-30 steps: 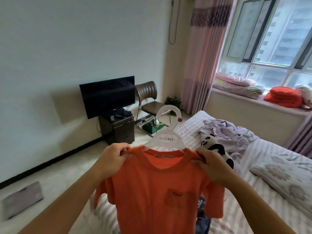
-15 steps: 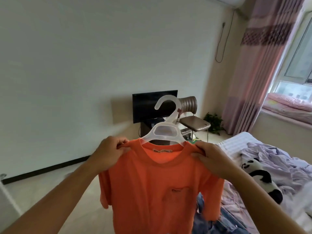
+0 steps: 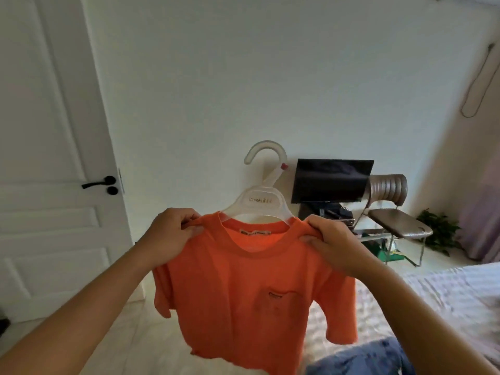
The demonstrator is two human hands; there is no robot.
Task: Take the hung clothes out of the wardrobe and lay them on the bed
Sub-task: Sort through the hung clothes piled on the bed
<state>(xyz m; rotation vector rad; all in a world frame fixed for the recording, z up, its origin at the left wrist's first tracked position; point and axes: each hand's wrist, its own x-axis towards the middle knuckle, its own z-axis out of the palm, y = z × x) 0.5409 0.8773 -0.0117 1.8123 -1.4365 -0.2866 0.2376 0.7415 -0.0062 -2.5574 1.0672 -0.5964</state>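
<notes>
We are holding a small orange cotton T-shirt (image 3: 243, 288) up in the air in front of us. Our left hand (image 3: 173, 234) pinches the cloth at one shoulder, and our right hand (image 3: 332, 244) pinches the cloth at the other shoulder. Both hands have fingers and thumb squeezed on the shirt, and they sit well apart, so the shirt hangs flat below them.

Between our hands, a see-through white plastic hanger (image 3: 263, 196) sticks up out of the neck hole. Its hook points up and we are not holding it.

The bed with the white striped sheet (image 3: 446, 288) is below our right hand and off to that side. Some blue denim cloth (image 3: 359, 358) lies below the right arm, near the shirt's hem.

What could go wrong? We think the hanger could slip out and drop, because only the shirt holds it up. If one hand lets go first, the shirt may swing and fall on the floor, since the floor is right under our left hand. If we lay it down fast, it may land bunched up on the denim and get wrinkled.
</notes>
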